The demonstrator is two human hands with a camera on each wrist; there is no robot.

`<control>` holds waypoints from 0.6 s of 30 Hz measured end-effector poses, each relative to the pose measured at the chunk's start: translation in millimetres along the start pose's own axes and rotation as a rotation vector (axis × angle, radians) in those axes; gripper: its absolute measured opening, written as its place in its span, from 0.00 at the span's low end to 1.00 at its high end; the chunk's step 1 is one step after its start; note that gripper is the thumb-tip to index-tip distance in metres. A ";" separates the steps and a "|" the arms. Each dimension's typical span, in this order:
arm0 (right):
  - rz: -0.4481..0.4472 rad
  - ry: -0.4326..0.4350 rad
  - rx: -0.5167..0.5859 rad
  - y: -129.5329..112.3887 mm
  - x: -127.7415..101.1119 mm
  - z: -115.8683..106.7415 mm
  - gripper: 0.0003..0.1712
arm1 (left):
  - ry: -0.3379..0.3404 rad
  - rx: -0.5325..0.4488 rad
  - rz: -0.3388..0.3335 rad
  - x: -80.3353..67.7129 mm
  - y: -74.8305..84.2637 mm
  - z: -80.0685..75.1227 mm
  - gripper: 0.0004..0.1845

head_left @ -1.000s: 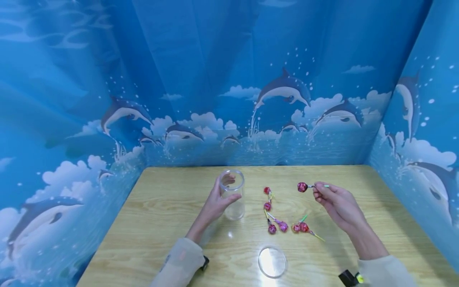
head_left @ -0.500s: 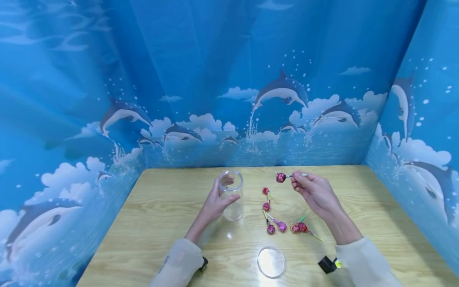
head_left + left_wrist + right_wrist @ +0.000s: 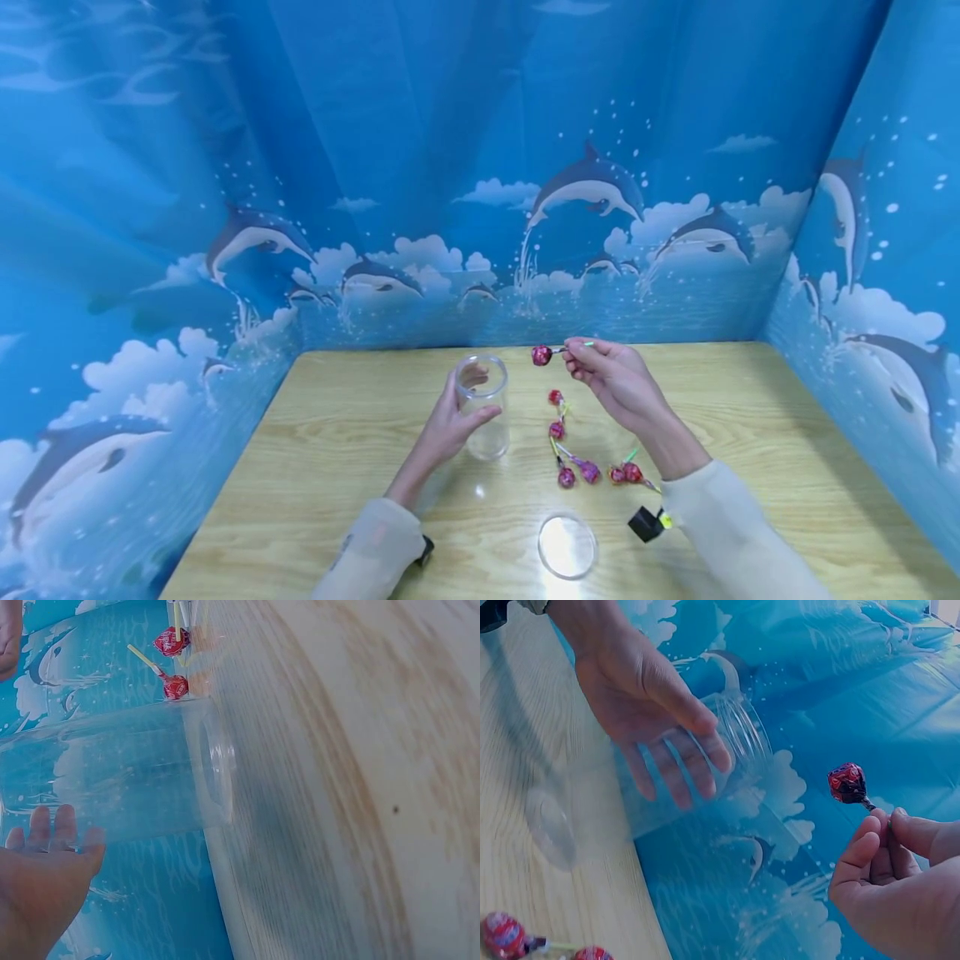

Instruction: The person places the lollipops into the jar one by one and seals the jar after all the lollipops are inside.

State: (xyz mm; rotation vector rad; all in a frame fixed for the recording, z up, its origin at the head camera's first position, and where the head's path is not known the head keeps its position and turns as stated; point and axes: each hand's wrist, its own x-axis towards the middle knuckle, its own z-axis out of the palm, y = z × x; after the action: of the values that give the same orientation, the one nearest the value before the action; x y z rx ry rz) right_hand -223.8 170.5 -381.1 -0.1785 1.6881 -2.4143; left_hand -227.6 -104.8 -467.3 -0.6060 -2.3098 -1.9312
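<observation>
On the left, the left hand holds a clear plastic jar that stands upright on the wooden table. Its fingers are curved around the jar wall, the thumb on the near side. The jar is open on top and it looks empty, though the clear wall makes this hard to see. To the right of the jar, some red and pink lollipops lie loose on the table, close together. Nearer to the person lies a round clear lid, flat on the table. Further right and higher, the right hand pinches the stick of one red lollipop between thumb and fingertips. This lollipop is in the air, its head pointing left, just right of the jar's open top and above it.
</observation>
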 end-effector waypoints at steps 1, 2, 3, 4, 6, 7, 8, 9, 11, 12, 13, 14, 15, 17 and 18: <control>0.001 -0.004 -0.004 0.3 2.0 2.9 0.12 | -0.002 0.001 0.001 -0.2 -0.1 -0.4 0.44; 0.002 -0.005 -0.005 0.9 3.9 5.6 0.12 | -0.003 -0.002 0.002 -0.2 -0.1 -0.7 0.44; 0.003 -0.006 -0.007 1.7 5.9 8.0 0.12 | -0.005 -0.004 0.002 -0.4 0.0 -1.0 0.44; 0.005 -0.004 -0.009 2.3 7.5 10.2 0.12 | -0.006 -0.008 0.003 -0.4 0.1 -0.9 0.43; 0.005 -0.008 -0.011 3.8 10.5 14.4 0.13 | -0.008 -0.018 0.006 -0.4 0.1 -0.6 0.43; 0.006 -0.011 -0.013 4.7 11.9 16.6 0.13 | -0.008 -0.022 0.008 -0.4 0.1 -0.5 0.43; 0.007 -0.014 -0.012 5.6 13.3 18.6 0.13 | -0.006 -0.026 0.006 -0.4 0.0 -0.4 0.43; 0.008 -0.017 -0.015 6.5 14.6 20.5 0.14 | -0.006 -0.027 0.009 -0.5 0.1 -0.4 0.43; 0.010 -0.024 -0.016 8.2 16.9 25.1 0.13 | -0.006 -0.031 0.017 -0.1 -0.5 -0.2 0.43; 0.012 -0.026 -0.016 9.1 18.0 27.6 0.13 | -0.005 -0.034 0.021 0.0 -0.7 -0.3 0.43; 0.015 -0.028 -0.015 9.8 19.2 30.0 0.12 | -0.005 -0.037 0.023 0.1 -0.8 -0.2 0.43; 0.019 -0.031 -0.011 10.5 20.4 32.4 0.11 | -0.005 -0.039 0.025 0.2 -0.8 -0.1 0.43; 0.022 -0.034 -0.013 11.4 21.6 35.0 0.11 | -0.005 -0.041 0.026 0.1 -0.6 0.1 0.43; 0.028 -0.034 -0.018 13.1 23.9 40.1 0.11 | -0.003 -0.040 0.024 -0.1 -0.7 0.3 0.43; 0.031 -0.035 -0.025 13.9 25.0 42.4 0.12 | -0.002 -0.037 0.022 -0.2 -0.2 0.3 0.43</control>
State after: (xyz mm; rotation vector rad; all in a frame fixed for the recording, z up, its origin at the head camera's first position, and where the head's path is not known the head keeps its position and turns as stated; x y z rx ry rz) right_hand -238.3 121.4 -379.8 -0.1948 1.6934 -2.3550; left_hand -227.4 -104.6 -467.6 -0.6347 -2.2630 -1.9691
